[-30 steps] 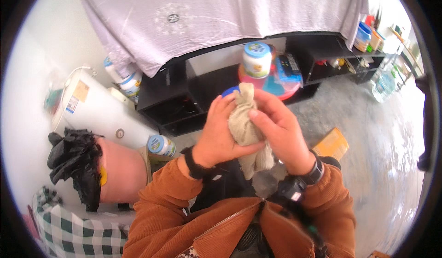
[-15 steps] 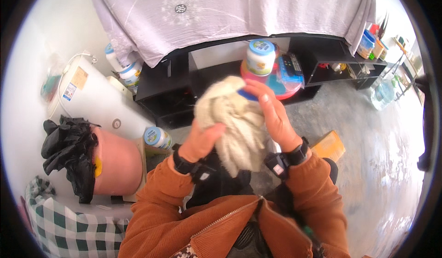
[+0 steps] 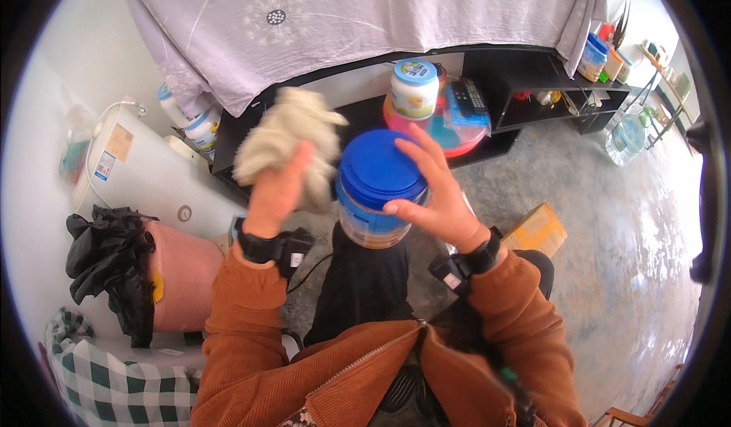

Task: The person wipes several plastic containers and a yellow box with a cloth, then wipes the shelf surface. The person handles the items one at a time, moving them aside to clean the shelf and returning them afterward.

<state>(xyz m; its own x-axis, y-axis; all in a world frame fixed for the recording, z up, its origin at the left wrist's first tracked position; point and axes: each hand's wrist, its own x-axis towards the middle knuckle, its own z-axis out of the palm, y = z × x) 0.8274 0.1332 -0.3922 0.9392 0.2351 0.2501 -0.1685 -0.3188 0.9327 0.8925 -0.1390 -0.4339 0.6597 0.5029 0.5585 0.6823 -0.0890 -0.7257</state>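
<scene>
My left hand grips a bunched cream cloth, blurred by motion, left of a plastic jar. The jar is see-through with a blue band and a wide blue screw lid. My right hand holds it from the right, with fingertips on the lid's edge and the thumb near its rim. The jar is in front of me over my dark-trousered leg, its lid tilted toward my view. The cloth is apart from the lid, and what is inside the jar is hard to make out.
A black TV stand carries a white jar with a light-blue lid and a remote. On the left are a white appliance and a pink bin with a black bag. A cardboard box lies on the floor.
The cloth, which covered most of the jar between both hands, has moved left with my left hand. The blue-lidded jar is now uncovered in my right hand.
</scene>
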